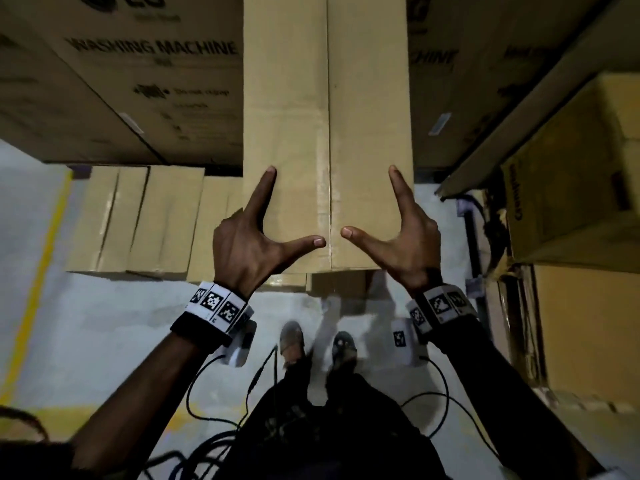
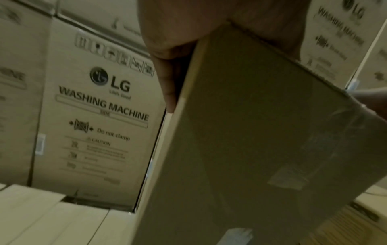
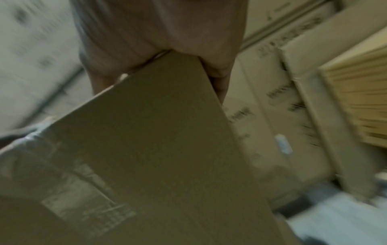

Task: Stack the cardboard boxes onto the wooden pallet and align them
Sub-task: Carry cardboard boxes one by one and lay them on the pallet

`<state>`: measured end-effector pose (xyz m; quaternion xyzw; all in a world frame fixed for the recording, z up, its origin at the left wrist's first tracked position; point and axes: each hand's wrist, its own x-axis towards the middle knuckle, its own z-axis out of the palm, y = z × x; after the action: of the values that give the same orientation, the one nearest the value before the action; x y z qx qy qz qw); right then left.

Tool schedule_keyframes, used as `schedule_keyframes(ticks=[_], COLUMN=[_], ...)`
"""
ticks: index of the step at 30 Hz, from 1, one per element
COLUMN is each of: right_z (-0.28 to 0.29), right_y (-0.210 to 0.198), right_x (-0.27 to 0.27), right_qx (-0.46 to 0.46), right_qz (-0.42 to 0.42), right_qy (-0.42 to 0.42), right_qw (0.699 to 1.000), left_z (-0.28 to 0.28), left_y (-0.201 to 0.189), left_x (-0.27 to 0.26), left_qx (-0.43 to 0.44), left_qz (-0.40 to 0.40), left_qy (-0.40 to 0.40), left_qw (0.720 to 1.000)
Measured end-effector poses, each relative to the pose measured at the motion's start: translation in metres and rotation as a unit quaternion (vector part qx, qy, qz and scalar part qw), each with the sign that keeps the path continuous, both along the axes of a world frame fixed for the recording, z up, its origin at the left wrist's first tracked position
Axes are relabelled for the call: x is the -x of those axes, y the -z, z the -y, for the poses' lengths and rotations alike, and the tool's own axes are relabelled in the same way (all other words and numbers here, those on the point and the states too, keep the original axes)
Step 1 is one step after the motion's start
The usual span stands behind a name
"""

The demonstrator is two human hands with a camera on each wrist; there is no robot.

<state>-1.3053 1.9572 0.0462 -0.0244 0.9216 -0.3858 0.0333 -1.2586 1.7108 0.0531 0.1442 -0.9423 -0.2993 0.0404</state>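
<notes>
A long plain cardboard box point(image 1: 329, 116) point(image 2: 261, 132) point(image 3: 157, 149) with a taped centre seam stretches away from me. My left hand point(image 1: 249, 237) wraps its near left corner, thumb and index finger spread flat on top and the other fingers point(image 2: 167, 74) down the left side. At the near right corner my right hand point(image 1: 408, 237) point(image 3: 167, 24) grips in the same way. The box sits over a low row of similar cardboard boxes point(image 1: 138, 220). No pallet shows in any view.
Tall washing machine cartons point(image 1: 138, 64) point(image 2: 94, 107) stand close behind and to the left. More cartons point(image 1: 571, 185) are stacked on the right. The grey floor has a yellow line point(image 1: 38, 254) at left; my feet point(image 1: 294, 341) and cables are below.
</notes>
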Motion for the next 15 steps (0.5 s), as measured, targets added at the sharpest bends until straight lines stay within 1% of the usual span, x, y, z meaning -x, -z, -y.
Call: schedule_keyframes(ticks=[3, 7, 11, 15], right_z=[0.002, 0.001, 0.013, 0.041], right_y=[-0.030, -0.058, -0.075, -0.088], right_x=[0.001, 0.005, 0.006, 0.001], right_qx=[0.022, 0.038, 0.054, 0.066], right_qz=[-0.044, -0.060, -0.084, -0.093], right_qy=[-0.037, -0.081, -0.140, -0.203], right_qw=[0.998, 0.994, 0.985, 0.973], left_z=[-0.003, -0.012, -0.012, -0.001], left_y=[-0.032, -0.060, -0.080, -0.092], left_x=[-0.014, -0.033, -0.058, -0.091], left_qx=[0.011, 0.013, 0.005, -0.001], left_qz=[-0.028, -0.047, -0.074, -0.097], left_qy=[-0.035, -0.086, -0.135, -0.184], left_qw=[0.999, 0.995, 0.988, 0.978])
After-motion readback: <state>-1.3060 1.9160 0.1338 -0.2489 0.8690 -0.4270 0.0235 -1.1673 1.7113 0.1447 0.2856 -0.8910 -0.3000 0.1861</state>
